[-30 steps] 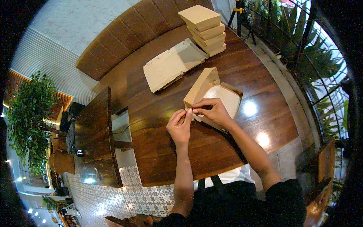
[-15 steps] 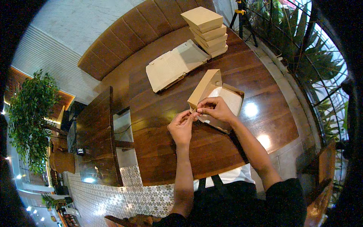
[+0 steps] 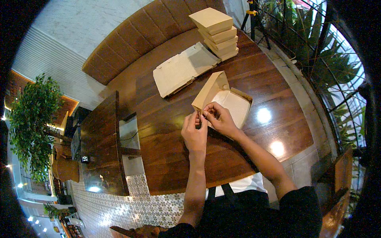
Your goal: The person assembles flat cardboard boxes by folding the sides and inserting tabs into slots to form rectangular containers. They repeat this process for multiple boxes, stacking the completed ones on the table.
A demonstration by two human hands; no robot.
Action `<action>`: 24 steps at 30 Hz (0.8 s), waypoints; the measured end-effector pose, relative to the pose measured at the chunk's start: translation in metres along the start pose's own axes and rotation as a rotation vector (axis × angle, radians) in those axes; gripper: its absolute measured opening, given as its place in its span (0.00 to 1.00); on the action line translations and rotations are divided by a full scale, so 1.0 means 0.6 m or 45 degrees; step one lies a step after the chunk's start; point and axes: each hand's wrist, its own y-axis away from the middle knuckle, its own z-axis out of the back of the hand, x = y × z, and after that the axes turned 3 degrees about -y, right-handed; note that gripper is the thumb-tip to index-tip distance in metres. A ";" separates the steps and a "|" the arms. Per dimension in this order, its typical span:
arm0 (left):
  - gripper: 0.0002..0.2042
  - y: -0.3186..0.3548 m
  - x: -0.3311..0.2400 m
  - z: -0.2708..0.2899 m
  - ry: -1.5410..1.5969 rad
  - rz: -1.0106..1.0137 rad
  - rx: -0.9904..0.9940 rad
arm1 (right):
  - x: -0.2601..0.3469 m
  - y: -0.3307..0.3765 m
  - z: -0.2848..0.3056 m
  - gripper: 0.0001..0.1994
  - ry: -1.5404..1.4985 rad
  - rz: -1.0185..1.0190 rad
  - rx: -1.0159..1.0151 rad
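A brown cardboard box (image 3: 237, 108) stands part-folded on the dark wooden table, its inside facing up and its lid side raised on the left. Both hands meet at the box's near left corner. My left hand (image 3: 195, 131) pinches the cardboard there from the left and below. Close against it, my right hand (image 3: 221, 118) grips the same corner with thumb and fingers. The flap between the fingertips is mostly hidden by them.
Farther back lies a pile of flat cardboard blanks (image 3: 178, 73). Beside it rises a stack of folded boxes (image 3: 216, 29). A brown padded bench (image 3: 131, 35) runs behind the wooden table (image 3: 166, 158). A second table (image 3: 101, 146) stands to the left.
My left hand has shifted slightly right and turned more upright at the corner. The box's raised side has tilted a little left, and my right hand has moved slightly left with it.
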 end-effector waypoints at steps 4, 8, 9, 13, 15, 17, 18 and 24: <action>0.12 -0.002 0.001 -0.003 -0.062 -0.092 -0.054 | 0.008 -0.003 0.004 0.09 -0.047 -0.010 0.058; 0.12 -0.003 0.003 -0.002 -0.056 -0.185 -0.036 | 0.015 -0.006 0.013 0.09 0.055 0.078 0.046; 0.12 -0.001 0.003 -0.003 -0.042 -0.154 -0.010 | 0.016 -0.005 0.014 0.09 0.039 0.022 0.050; 0.12 0.003 0.005 -0.007 -0.073 -0.161 -0.006 | 0.018 -0.007 0.020 0.09 0.009 0.018 0.078; 0.12 0.002 0.010 -0.006 -0.083 -0.127 -0.002 | 0.018 -0.006 0.024 0.09 0.036 0.038 0.112; 0.12 0.001 0.017 -0.002 -0.082 -0.112 0.005 | 0.016 -0.005 0.024 0.10 0.072 0.033 0.128; 0.12 0.001 0.022 0.001 -0.075 -0.107 0.017 | 0.015 -0.004 0.023 0.10 0.083 0.085 0.134; 0.11 -0.008 0.046 0.010 -0.090 -0.018 0.024 | 0.006 -0.007 0.014 0.09 0.119 -0.052 0.032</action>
